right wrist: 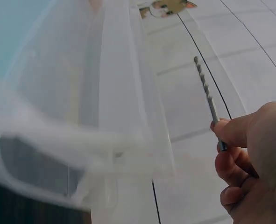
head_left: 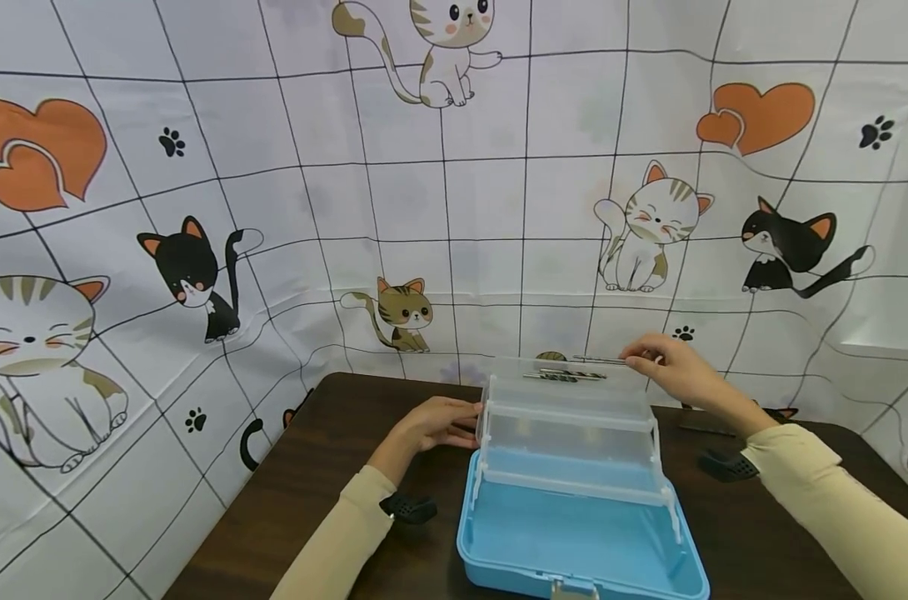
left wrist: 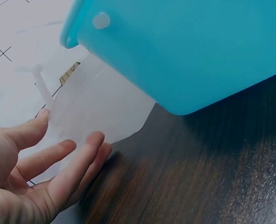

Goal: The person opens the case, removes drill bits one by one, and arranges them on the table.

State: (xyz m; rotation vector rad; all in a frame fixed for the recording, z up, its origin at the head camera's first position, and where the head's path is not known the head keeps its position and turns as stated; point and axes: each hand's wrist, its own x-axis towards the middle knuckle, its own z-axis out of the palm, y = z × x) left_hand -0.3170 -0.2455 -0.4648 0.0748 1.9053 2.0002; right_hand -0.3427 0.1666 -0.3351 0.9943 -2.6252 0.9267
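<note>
A light blue toolbox (head_left: 574, 521) stands with its stepped translucent trays (head_left: 585, 437) folded up and back. Several twist drill bits (head_left: 566, 376) lie together in the top tray. My right hand (head_left: 667, 367) is over that tray's far right corner, pinching another drill bit (right wrist: 204, 84) between thumb and fingers near its plain shank. The fluted end points left in the head view. My left hand (head_left: 441, 423) is at the left side of the trays, fingers loosely spread, fingertips right at the clear plastic (left wrist: 100, 100).
The box rests on a dark brown wooden table (head_left: 229, 533). A thin dark rod-like thing (head_left: 705, 430) lies on the table beyond the right wrist. White cloth (head_left: 484, 200) printed with cats and grid lines hangs close behind the table. A latch (head_left: 574, 590) sits at the box's front.
</note>
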